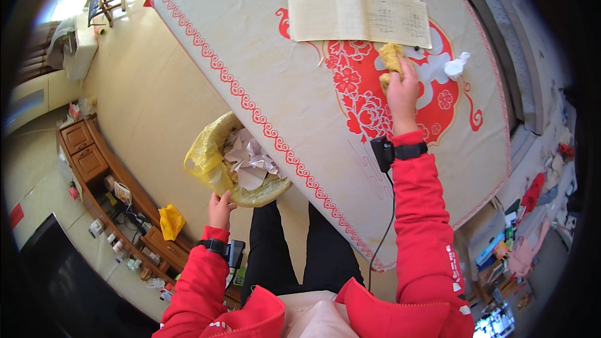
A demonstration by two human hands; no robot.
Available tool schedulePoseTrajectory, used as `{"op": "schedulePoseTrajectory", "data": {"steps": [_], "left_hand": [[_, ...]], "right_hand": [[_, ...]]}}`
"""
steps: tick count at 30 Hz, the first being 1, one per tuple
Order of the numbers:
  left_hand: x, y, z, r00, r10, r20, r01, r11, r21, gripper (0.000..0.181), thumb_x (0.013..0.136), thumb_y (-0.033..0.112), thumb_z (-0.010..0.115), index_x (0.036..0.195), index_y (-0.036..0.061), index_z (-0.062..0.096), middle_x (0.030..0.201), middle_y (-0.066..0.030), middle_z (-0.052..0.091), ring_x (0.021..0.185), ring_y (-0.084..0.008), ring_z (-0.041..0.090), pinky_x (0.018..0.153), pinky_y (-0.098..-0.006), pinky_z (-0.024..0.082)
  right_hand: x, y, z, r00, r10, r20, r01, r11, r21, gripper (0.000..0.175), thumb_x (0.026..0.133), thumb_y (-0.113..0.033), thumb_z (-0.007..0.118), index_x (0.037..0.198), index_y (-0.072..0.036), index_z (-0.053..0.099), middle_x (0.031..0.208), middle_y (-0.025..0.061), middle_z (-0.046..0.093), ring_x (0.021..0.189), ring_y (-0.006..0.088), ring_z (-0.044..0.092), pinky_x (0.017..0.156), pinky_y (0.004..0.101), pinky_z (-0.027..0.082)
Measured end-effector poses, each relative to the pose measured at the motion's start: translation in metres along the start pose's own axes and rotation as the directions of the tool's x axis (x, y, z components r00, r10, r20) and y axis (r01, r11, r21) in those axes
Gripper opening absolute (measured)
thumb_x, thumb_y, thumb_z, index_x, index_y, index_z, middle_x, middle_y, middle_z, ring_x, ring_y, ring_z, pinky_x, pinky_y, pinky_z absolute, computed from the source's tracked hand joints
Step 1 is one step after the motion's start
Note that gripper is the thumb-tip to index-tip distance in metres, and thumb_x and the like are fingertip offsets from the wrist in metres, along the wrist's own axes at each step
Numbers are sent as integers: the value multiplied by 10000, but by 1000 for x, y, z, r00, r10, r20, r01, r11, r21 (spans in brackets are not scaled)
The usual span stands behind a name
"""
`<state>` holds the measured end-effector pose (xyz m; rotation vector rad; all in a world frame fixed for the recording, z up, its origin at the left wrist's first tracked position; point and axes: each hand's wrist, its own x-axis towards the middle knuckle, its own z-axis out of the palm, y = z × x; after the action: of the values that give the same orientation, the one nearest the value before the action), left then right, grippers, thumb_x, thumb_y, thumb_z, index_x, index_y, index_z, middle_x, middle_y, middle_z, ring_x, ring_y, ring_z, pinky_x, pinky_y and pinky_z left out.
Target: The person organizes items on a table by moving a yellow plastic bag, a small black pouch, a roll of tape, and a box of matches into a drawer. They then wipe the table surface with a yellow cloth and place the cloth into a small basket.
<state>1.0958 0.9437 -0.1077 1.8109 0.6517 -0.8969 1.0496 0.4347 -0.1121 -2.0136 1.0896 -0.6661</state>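
My right hand (404, 89) is closed on a yellow cloth (391, 58) that lies on the tablecloth (281, 80), just below an open notebook (328, 14) with writing on its right page. To the right of the cloth is a crumpled white paper or tissue (457, 66), and a small dark bit (416, 48) sits by the notebook's lower edge. My left hand (221, 209) grips the rim of a waste bin (260, 192) lined with a yellow plastic bag (204, 159). Crumpled white paper (249, 157) fills the bin, which is partly hidden under the table's edge.
A wooden cabinet (89, 162) with small items on it runs along the left, a yellow bag (171, 222) beside it. At the upper left stands a folding chair or stool (107, 7). Clothes and boxes (493, 249) are heaped at the right. A black cable (387, 230) hangs from my right wrist.
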Motion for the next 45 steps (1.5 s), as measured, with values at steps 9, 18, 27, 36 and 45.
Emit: {"op": "schedulePoseTrajectory", "data": {"steps": [9, 18, 27, 36, 45], "left_hand": [[10, 1, -7, 1000, 4, 19, -4, 1000, -20, 264, 903, 196, 558, 1134, 71, 530, 1028, -18, 603, 844, -107, 566, 616, -245, 477], [40, 23, -7, 999, 44, 7, -43, 997, -61, 255, 897, 205, 570, 1105, 63, 528, 1011, -31, 598, 805, -106, 566, 601, -245, 476], [56, 46, -13, 987, 154, 42, -152, 987, -55, 266, 897, 201, 572, 1124, 68, 527, 1000, -19, 602, 812, -92, 563, 603, -231, 464], [54, 28, -25, 988, 119, 97, -114, 992, -56, 288, 897, 189, 573, 1151, 62, 524, 1045, -27, 606, 837, -99, 569, 593, -232, 465], [47, 2, -27, 993, 38, 112, -32, 998, -55, 256, 907, 178, 560, 1142, 81, 527, 1024, -10, 592, 814, -92, 557, 592, -232, 451]], "right_hand": [[-22, -44, 86, 994, -70, 84, 80, 990, -117, 387, 799, -97, 510, 1164, 6, 588, 1098, 166, 478, 1004, 329, 509, 882, 395, 444], [-49, -90, 140, 962, -210, 176, 232, 965, -120, 336, 792, -115, 523, 1101, -17, 612, 1002, 155, 519, 904, 334, 549, 810, 419, 463], [-194, -156, 167, 808, -310, 501, 185, 941, 283, 317, 752, 7, 502, 1051, 8, 609, 1046, 191, 500, 969, 344, 515, 854, 392, 440], [-168, -101, 29, 894, 111, 435, -340, 799, 496, 413, 842, 38, 396, 1228, -17, 531, 1108, 69, 594, 952, 137, 575, 853, 284, 474], [-114, 101, -139, 885, 327, -332, -382, 917, -116, 391, 821, -8, 442, 1189, 10, 573, 1131, 152, 591, 1018, 238, 569, 888, 354, 453]]}}
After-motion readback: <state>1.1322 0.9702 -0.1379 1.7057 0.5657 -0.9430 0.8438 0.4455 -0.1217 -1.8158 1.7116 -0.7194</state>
